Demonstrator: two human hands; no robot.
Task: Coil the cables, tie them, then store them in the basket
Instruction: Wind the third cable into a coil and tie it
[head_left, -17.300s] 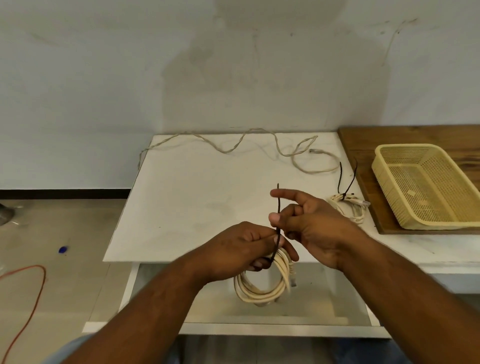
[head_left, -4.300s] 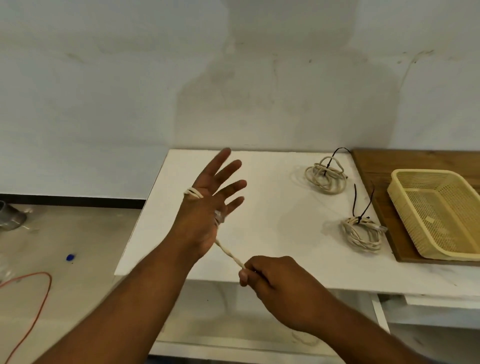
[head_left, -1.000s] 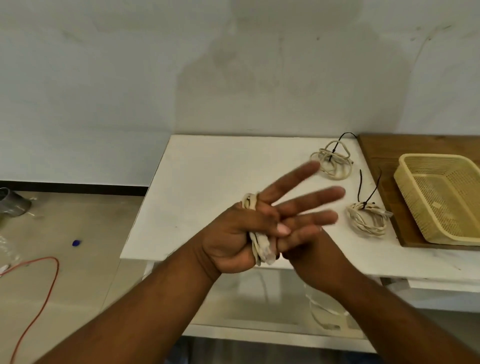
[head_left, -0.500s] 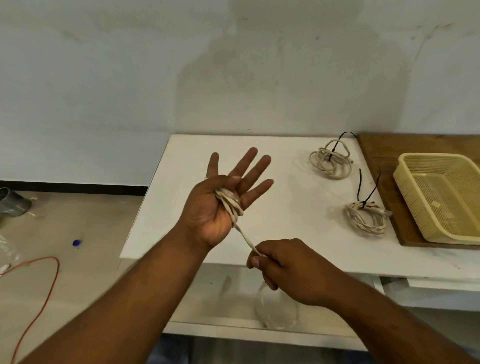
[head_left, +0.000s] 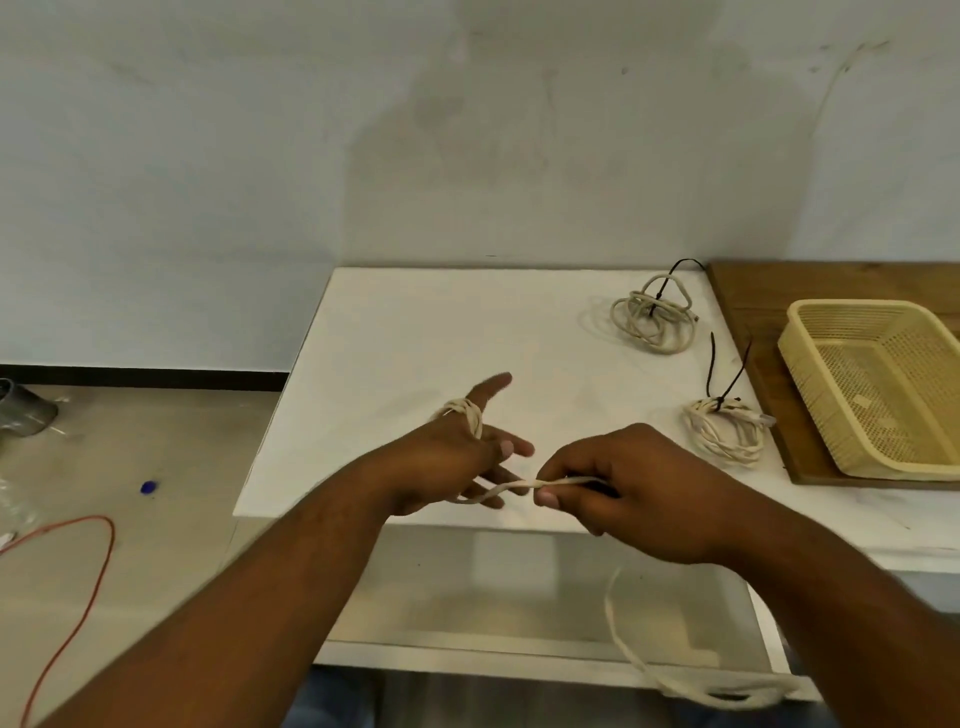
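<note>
The cream cable (head_left: 511, 487) ran from turns around the left hand (head_left: 447, 462), whose fingers were spread to serve as a form, to the right hand (head_left: 631, 493), which pinched it just beside and probably kept it taut. Two tied coils (head_left: 724, 434) lay beyond the right hand, near the empty basket (head_left: 810, 358), probably waiting for storage.

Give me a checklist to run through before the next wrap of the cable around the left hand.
1. Wraps seated on the left hand: ok, several turns of the cream cable sit around the fingers.
2. Right hand gripping the feed: ok, it pinches the cable just right of the left fingers.
3. Slack free to feed: ok, the rest hangs below the table edge in a loose loop, no snag visible.
4. Tie within reach for this coil: cannot tell, the only black ties seen are on the two finished coils.
5. Basket ready: ok, it sits open on the wooden board, no coils in it yet.
</note>
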